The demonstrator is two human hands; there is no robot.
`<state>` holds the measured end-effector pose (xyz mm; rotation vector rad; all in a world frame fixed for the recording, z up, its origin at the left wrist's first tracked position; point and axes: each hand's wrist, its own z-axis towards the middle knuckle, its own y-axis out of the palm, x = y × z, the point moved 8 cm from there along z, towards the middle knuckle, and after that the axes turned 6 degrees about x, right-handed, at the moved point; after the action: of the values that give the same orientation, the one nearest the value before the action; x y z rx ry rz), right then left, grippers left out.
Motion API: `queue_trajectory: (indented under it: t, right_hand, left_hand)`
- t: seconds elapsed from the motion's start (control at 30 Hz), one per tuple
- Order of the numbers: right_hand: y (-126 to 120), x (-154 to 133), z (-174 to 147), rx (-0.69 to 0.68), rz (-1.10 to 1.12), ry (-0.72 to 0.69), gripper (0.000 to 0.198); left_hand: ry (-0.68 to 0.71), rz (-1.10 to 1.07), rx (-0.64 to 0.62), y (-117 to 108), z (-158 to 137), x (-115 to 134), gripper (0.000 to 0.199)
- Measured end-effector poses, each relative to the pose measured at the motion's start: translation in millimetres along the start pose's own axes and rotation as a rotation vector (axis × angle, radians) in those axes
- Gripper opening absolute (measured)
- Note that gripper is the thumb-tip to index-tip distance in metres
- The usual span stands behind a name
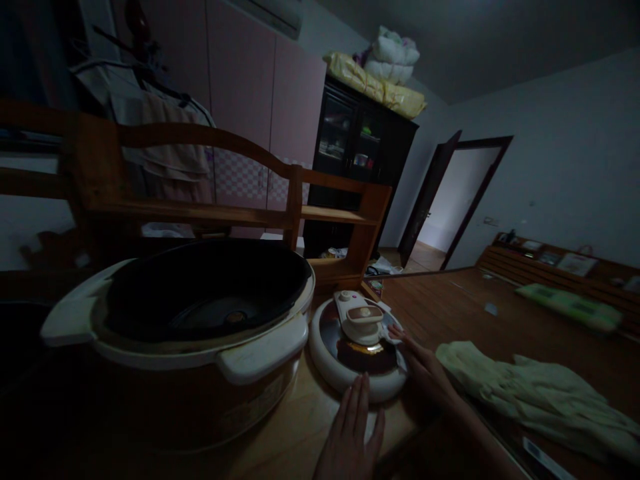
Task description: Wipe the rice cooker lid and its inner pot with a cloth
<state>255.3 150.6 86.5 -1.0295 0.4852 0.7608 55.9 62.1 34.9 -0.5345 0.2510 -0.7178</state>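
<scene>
A round lid [327, 380] with a thick pale rim, a dark glossy middle and a raised handle [365, 319] lies on the wooden surface. My left hand [347, 433] rests against the lid's near rim, its fingers stretched out and holding nothing. On the lid's right side, my right hand [423, 360] presses a thin white cloth or tissue [401, 361] beside the handle. Part of that white piece is hidden under my fingers. To the left stands a large pale-rimmed electric cooking pot [265, 350], uncovered, with a dark inside.
Behind the pot runs a wooden rail with shelves [330, 213]. A crumpled pale green cloth [540, 387] lies to the right of my right arm. Farther back are pink wardrobes [245, 100], a dark cabinet [360, 147] and an open door [430, 193].
</scene>
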Motion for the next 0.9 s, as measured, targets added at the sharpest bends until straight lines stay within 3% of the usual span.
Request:
queue_trajectory:
  t: [0.13, 0.27, 0.37, 0.5, 0.63, 0.73, 0.9]
  right_hand:
    - [-1.6, 25.4, -8.0, 0.079, 0.084, 0.099, 0.049]
    - [-30.2, 70.5, -17.4, 0.36, 0.212, 0.353, 0.048]
    - [-51.8, 81.0, -14.3, 0.492, 0.214, 0.391, 0.047]
    - [-51.9, 63.6, 11.0, 0.418, 0.134, 0.289, 0.05]
    - [-21.0, 44.0, 31.5, 0.262, 0.095, 0.182, 0.053]
    - [-2.8, 36.2, 32.3, 0.221, 0.078, 0.129, 0.051]
    - [-0.8, 34.2, 18.6, 0.223, 0.142, 0.133, 0.05]
  left_hand:
    - [0.0, -0.004, 0.061, -2.6, 1.6, -0.2, 0.048]
    - [0.01, 0.043, 0.07, -1.0, 3.0, 0.9, 0.049]
    - [0.007, 0.021, 0.106, -3.9, 3.8, 0.9, 0.048]
    - [0.031, 0.033, 0.074, -2.3, 4.5, 2.0, 0.049]
    - [0.018, 0.025, 0.128, -5.9, 5.9, 0.3, 0.049]
    - [0.019, 0.008, 0.137, -6.2, 6.6, 0.2, 0.049]
    - [0.012, -0.002, 0.112, -4.8, 5.4, 0.0, 0.049]
